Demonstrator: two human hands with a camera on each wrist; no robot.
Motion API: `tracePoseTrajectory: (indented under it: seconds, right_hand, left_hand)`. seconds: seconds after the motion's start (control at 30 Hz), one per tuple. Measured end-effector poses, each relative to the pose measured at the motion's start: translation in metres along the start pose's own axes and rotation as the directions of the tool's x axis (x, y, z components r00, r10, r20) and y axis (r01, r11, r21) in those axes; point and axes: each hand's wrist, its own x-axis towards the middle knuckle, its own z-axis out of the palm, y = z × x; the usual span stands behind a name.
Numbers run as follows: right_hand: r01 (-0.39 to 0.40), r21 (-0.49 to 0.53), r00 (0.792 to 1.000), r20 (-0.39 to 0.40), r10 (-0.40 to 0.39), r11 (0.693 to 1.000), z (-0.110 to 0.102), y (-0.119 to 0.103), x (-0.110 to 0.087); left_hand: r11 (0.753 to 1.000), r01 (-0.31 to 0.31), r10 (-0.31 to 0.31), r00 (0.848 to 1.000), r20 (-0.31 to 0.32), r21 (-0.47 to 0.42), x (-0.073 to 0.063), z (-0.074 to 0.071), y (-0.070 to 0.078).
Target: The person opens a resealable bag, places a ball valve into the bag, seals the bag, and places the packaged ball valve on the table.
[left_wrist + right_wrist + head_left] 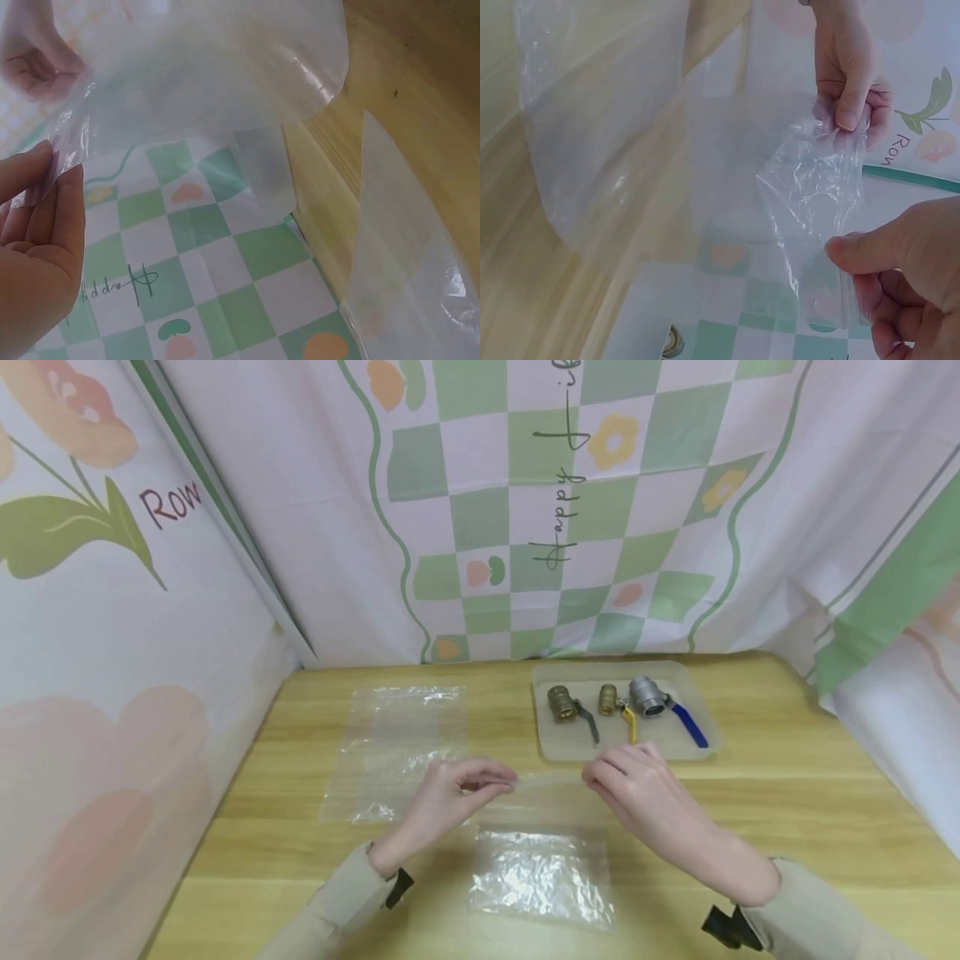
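Between my two hands a clear zip-lock bag (810, 180) is stretched by its top edge and hangs down over the table. My left hand (456, 793) pinches one end of that edge between thumb and fingers. The other end is pinched by my right hand (645, 797), just in front of a clear plastic tray (547, 747). In the right wrist view, the bag's zip strip runs from one thumb to the other. I see nothing inside the bag. A second clear bag (405, 735) lies flat on the table, beyond and left of my left hand.
Inside the tray lie three ball valves: a brass one (562, 703) with a grey lever, a smaller brass one (608, 700) with a yellow lever, and a silver one (647, 696) with a blue lever. Printed curtains (480, 518) enclose the wooden table (780, 735).
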Motion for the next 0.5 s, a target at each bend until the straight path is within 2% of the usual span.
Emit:
tracePoseTrajectory:
  seconds: [0.2, 0.3, 0.5]
  right_hand:
    - [0.014, -0.01, 1.0, 0.004, -0.014, 1.0, -0.0002, -0.0015, 0.0014]
    - [0.035, -0.018, 0.999, -0.012, -0.035, 0.999, 0.0011, -0.0009, 0.0022]
    - [0.05, -0.005, 0.999, -0.016, -0.05, 0.999, 0.0012, -0.0011, 0.002]
  left_hand:
    - [1.0, -0.014, 0.014, 1.0, 0.018, -0.006, 0.0004, -0.0008, 0.001]
    - [1.0, 0.009, -0.009, 0.999, 0.04, -0.001, 0.0013, -0.0034, 0.001]
    - [0.997, 0.079, -0.081, 0.986, 0.149, 0.018, 0.0049, -0.0087, -0.0001]
